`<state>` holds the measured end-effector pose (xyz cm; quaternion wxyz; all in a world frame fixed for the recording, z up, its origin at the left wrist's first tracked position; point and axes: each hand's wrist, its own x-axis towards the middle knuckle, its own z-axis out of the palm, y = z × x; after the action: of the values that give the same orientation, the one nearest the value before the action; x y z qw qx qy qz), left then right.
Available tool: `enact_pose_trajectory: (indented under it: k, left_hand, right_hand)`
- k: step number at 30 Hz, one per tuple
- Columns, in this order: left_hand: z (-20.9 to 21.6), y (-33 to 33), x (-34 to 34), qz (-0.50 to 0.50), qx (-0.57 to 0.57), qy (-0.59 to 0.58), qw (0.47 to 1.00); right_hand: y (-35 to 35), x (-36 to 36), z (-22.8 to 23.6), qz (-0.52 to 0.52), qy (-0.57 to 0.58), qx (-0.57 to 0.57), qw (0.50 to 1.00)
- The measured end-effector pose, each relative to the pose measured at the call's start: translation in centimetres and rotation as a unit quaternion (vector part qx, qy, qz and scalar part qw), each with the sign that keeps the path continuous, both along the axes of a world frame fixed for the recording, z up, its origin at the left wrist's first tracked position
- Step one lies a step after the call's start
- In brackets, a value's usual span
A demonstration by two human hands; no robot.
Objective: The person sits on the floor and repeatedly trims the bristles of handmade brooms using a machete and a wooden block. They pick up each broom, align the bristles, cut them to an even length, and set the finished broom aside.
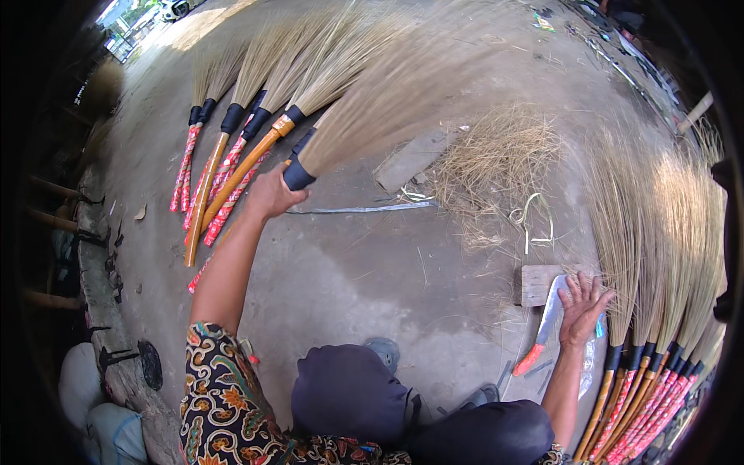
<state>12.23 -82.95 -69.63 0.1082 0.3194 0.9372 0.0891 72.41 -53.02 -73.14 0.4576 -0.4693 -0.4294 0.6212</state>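
Note:
My left hand (271, 191) is closed around the black-bound neck of a straw broom (364, 116), over the left side of the floor. The broom's bristles fan out to the upper right, smeared by motion, and its handle is mostly hidden behind my hand and arm. Several more brooms (232, 116) lie beside it, with red-and-white or orange-brown handles and dark bindings. On the right, my right hand (583, 310) is open with fingers spread and holds nothing. Just left of it, a large knife (549, 322) with an orange-red handle rests with its blade tip against a wooden block (539, 284).
A heap of loose straw (500, 155) lies on the concrete floor ahead, next to a flat board (415, 161). A pale strip (364, 208) stretches across the middle. Another row of brooms (651, 256) stands along the right edge. Pale sacks (116, 434) sit at the lower left.

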Motion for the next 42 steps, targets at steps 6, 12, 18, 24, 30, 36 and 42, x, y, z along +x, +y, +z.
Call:
enact_pose_trajectory:
  k: [6,12,18,24,30,36,42]
  left_hand:
    - [-12.3,1.8,-4.1,0.061,-0.114,-0.019,0.991]
    - [-20.1,0.1,-2.0,0.031,-0.204,0.061,0.977]
    - [-19.6,0.2,-1.0,0.04,-0.2,0.059,0.977]
    - [-20.2,-1.1,-2.2,-0.07,-0.125,0.106,0.984]
    - [-17.7,-0.6,-1.4,-0.084,-0.201,0.058,0.974]
    - [-13.9,3.7,4.0,-0.078,-0.242,0.017,0.967]
    - [-8.7,10.9,12.2,-0.177,-0.236,0.0,0.956]
  right_hand:
    - [-2.5,0.6,-3.3,0.056,-0.105,-0.03,0.992]
    - [-2.5,3.0,-3.5,0.088,-0.228,-0.028,0.969]
    - [-2.6,6.2,-2.7,0.129,-0.527,0.081,0.836]
    - [-1.7,15.2,-5.2,0.027,-0.641,0.065,0.765]
    - [0.0,28.7,-8.1,-0.138,-0.697,-0.053,0.701]
    - [6.7,40.8,-8.3,-0.237,-0.715,-0.044,0.656]
    - [14.2,46.5,-8.7,-0.216,-0.773,-0.041,0.596]
